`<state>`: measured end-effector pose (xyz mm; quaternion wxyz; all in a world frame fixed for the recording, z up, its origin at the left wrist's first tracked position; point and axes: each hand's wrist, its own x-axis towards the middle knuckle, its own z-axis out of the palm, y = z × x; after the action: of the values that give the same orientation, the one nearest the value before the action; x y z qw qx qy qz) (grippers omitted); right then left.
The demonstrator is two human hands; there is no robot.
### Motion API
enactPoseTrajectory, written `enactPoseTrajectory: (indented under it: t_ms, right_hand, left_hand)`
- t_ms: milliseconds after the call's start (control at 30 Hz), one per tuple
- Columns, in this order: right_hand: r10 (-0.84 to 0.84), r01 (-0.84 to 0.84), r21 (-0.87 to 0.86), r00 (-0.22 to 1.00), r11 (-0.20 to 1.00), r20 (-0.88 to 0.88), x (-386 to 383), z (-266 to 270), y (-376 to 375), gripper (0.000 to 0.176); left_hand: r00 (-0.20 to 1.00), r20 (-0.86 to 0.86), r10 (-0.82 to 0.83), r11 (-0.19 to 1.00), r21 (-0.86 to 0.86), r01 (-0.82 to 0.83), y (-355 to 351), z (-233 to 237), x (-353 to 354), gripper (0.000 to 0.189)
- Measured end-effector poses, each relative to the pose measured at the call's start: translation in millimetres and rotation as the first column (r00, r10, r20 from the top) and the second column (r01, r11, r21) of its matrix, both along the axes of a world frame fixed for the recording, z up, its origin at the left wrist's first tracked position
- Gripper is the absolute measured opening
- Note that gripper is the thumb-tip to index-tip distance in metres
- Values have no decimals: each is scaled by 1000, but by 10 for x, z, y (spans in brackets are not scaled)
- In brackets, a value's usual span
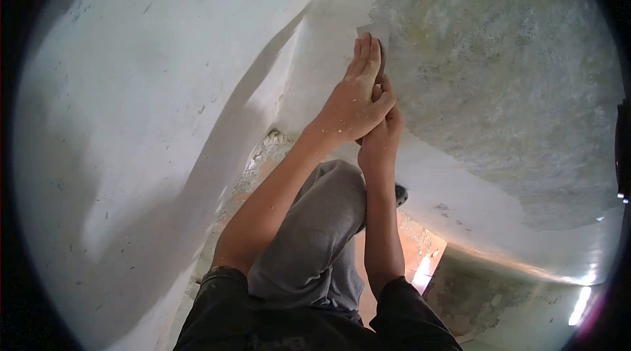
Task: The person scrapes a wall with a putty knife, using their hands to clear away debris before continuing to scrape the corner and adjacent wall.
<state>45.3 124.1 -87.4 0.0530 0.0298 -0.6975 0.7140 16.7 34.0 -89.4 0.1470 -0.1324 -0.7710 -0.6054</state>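
Patchy wall (499,88), scraper (381,30) half-hidden

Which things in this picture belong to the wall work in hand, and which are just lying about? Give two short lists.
Part of the job:
- flat scraper
- left hand, fingers along the blade
- right hand, apparently gripping the handle
- patchy grey wall

Apparently just lying about:
- pale rubble near the wall corner

Your right hand (384,129) grips the scraper (383,30); your left hand (351,98) rests its fingers on the blade, beside the grey wall patch (493,81).
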Motion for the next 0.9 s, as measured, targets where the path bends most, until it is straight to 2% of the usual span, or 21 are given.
enactPoseTrajectory:
  t_ms: [67, 133, 167, 233, 267, 333, 433, 500, 567, 600, 667, 700, 767, 900]
  right_hand:
    - [31, -33, 38, 999, 999, 36, 26, 40, -6, 46]
    - [5, 1, 94, 999, 996, -54, -11, -14, -10, 46]
    - [7, -2, 95, 999, 995, -45, -16, -42, 6, 46]
    - [20, -20, -13, 998, 1000, 66, 22, 4, 4, 46]
    - [15, -14, -13, 997, 1000, 72, 69, 4, 7, 46]
    - [11, -7, 121, 999, 993, -33, 112, 32, -20, 46]
    - [-6, 7, 35, 1000, 999, -20, -73, 54, 5, 45]
    - [27, -24, 59, 999, 998, -41, -30, -39, 18, 46]
    - [-17, 34, 153, 994, 988, -110, 18, -128, 3, 45]
    - [-12, 29, 150, 993, 988, -119, -47, -96, -11, 45]
    - [19, -18, 24, 998, 1000, -57, -111, -42, -14, 45]
    - [20, -19, 25, 998, 1000, -53, -48, 0, -16, 45]
    - [64, -63, 163, 998, 985, 3, 70, 108, -45, 44]
    - [4, 1, 63, 997, 998, -77, -41, 23, -23, 45]
  left_hand:
    - [997, 28, -68, 997, 28, 67, -47, 7, 28, 82]
    - [998, 5, -55, 999, -3, 55, -90, 41, -46, 82]
    - [998, 7, -57, 998, -25, 57, -80, 16, -28, 81]
    - [998, 34, -48, 998, -32, 49, -70, 31, 10, 81]
    - [999, 36, -35, 999, -41, 36, -66, 48, 10, 82]
    - [998, 22, -61, 998, -28, 62, -58, 28, 38, 82]
    - [998, 25, -52, 998, -30, 53, -47, 71, -14, 83]
    - [1000, 18, -24, 998, -52, 25, -39, 80, -14, 84]
    - [996, 34, -87, 996, 30, 86, -55, 13, 59, 83]
    - [996, 26, -82, 996, 26, 81, -66, 23, 7, 83]
    - [1000, 2, -19, 999, -43, 20, -59, -2, -36, 82]
    - [1000, 5, -18, 999, -42, 18, -62, 18, 4, 82]
    - [995, 60, -74, 997, 19, 73, -104, 99, 61, 82]
    - [996, 47, -73, 996, -54, 75, -84, 150, 22, 82]
